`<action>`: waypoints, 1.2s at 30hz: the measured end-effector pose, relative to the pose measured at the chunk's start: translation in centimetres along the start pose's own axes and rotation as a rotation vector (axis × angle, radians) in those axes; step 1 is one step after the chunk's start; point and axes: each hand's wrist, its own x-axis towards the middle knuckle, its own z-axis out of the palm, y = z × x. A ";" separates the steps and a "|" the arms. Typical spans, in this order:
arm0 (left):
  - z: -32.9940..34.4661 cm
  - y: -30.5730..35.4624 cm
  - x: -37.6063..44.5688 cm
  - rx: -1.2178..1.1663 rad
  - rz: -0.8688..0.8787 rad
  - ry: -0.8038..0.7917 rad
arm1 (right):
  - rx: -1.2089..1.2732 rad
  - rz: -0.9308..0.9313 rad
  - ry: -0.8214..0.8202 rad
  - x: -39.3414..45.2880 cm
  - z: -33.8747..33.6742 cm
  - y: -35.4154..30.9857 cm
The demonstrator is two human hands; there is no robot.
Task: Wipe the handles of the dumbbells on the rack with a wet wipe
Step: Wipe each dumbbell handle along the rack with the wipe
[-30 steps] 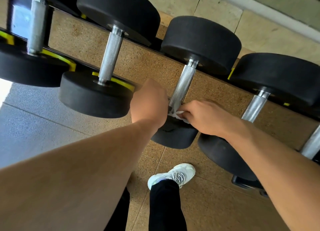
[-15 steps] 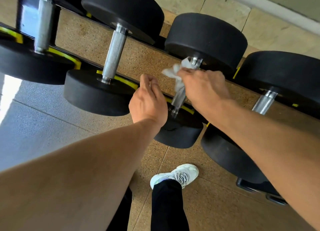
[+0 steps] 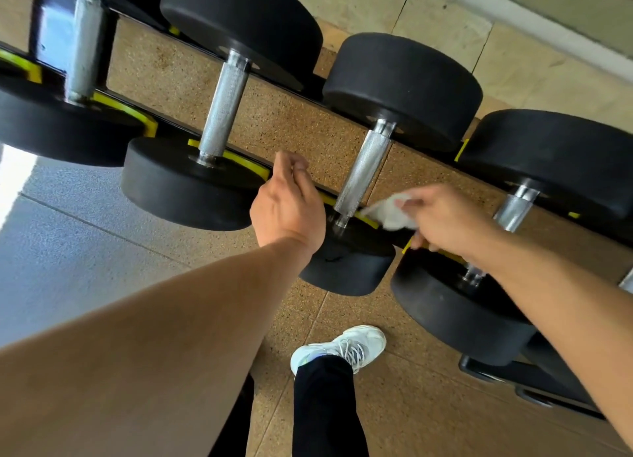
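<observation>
Down off the handle (image 3: 363, 172) came the right hand (image 3: 445, 222), fingers pinching the wet wipe (image 3: 390, 213) just beside its base.

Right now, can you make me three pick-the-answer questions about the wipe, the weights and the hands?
1. Where is the wet wipe?
A. beside the lower end of the middle handle
B. on the floor
C. draped on a black weight end

2. What colour are the strips on the rack?
A. red
B. yellow
C. blue

3. What is the left hand doing?
A. gripping a handle
B. holding the wipe
C. holding nothing, fingers loosely curled

Answers: 1 A, the right hand pinches it just right of that handle. 2 B, yellow edging shows under the weights. 3 C, it hangs off the bar with no wipe in it.
</observation>
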 end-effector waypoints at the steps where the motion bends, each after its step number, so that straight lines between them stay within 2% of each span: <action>1: 0.0 0.0 0.0 0.002 0.000 0.002 | 0.146 0.102 0.158 0.4 0.1 0.2; 2: 0.0 0.0 0.0 0.005 -0.001 0.004 | 0.260 0.169 0.236 0.7 0.5 -0.2; 3: 0.0 0.1 0.0 0.008 -0.003 0.004 | 0.327 0.206 0.229 1.1 1.3 -1.0; 4: 0.1 0.1 0.0 0.008 -0.004 0.005 | 0.337 0.219 0.152 1.4 2.2 -2.0; 6: 0.1 0.1 0.1 0.010 -0.002 0.006 | 0.153 0.200 -0.016 1.9 4.5 -3.1; 9: 0.1 -0.1 0.2 0.025 0.015 0.000 | -0.322 0.047 -0.080 1.3 5.0 -3.0; 12: 0.1 -0.2 0.2 0.040 0.013 -0.016 | -0.398 -0.208 -0.145 -0.9 2.9 -3.1; 14: 0.2 -0.2 0.3 0.040 0.005 -0.020 | -0.239 -0.191 -0.203 -1.8 1.9 -3.5; 15: 0.2 -0.2 0.2 0.038 0.000 -0.021 | -0.047 -0.087 -0.186 -1.8 1.7 -3.6; 17: 0.2 -0.2 0.2 0.035 -0.001 -0.023 | 0.413 0.197 -0.006 -1.0 1.7 -3.1; 19: 0.2 -0.2 0.2 0.039 0.006 -0.024 | 0.704 0.337 0.283 -0.3 1.7 -3.1; 21: 0.2 -0.2 0.3 0.044 0.008 -0.021 | 0.882 0.330 0.442 0.7 2.0 -4.2; 23: 0.2 -0.2 0.3 0.049 0.002 -0.028 | 1.005 0.257 0.479 1.8 2.7 -6.0; 26: 0.2 -0.2 0.4 0.064 0.003 -0.028 | 1.007 0.198 0.529 3.2 3.9 -7.4; 28: 0.3 -0.2 0.4 0.066 0.012 -0.026 | 0.846 0.165 0.558 3.5 4.4 -6.5; 30: 0.3 -0.2 0.3 0.071 0.022 -0.020 | 0.545 0.110 0.559 3.2 4.6 -4.7; 32: 0.2 0.0 0.2 0.075 0.022 -0.022 | 0.232 0.028 0.492 2.3 5.1 -3.2; 33: 0.1 0.1 0.2 0.079 0.019 -0.024 | 0.056 -0.010 0.409 1.8 5.3 -2.5; 36: 0.0 0.5 0.0 0.102 0.006 -0.018 | -0.420 -0.112 0.010 0.2 4.6 -1.6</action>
